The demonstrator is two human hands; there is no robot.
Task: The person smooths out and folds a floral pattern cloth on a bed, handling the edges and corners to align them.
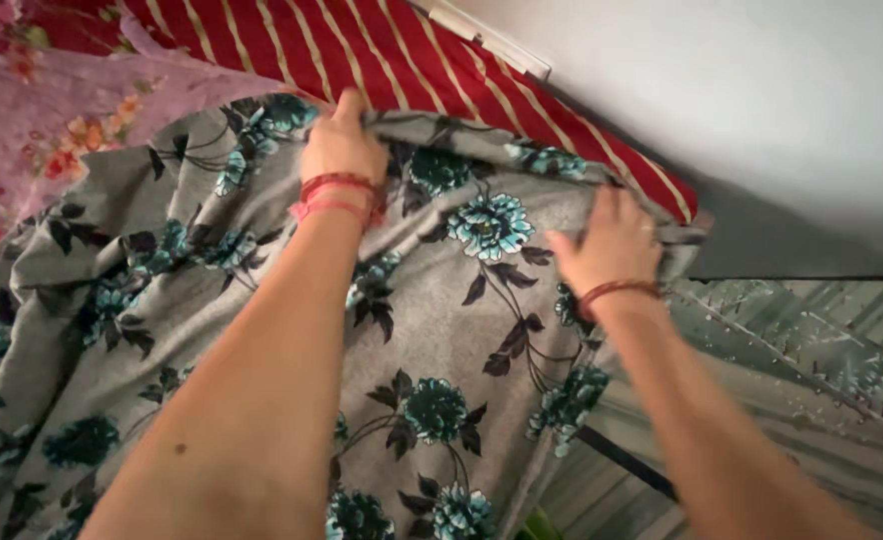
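I see the left hand [342, 145] up at the far edge of the grey floral bedsheet [432, 330], fingers curled and pinching a fold of it. The right hand [614, 240] grips the same edge near the corner, fingers closed on cloth. The sheet lies over a red striped mattress [382, 50], beside a pink floral cloth [52, 110].
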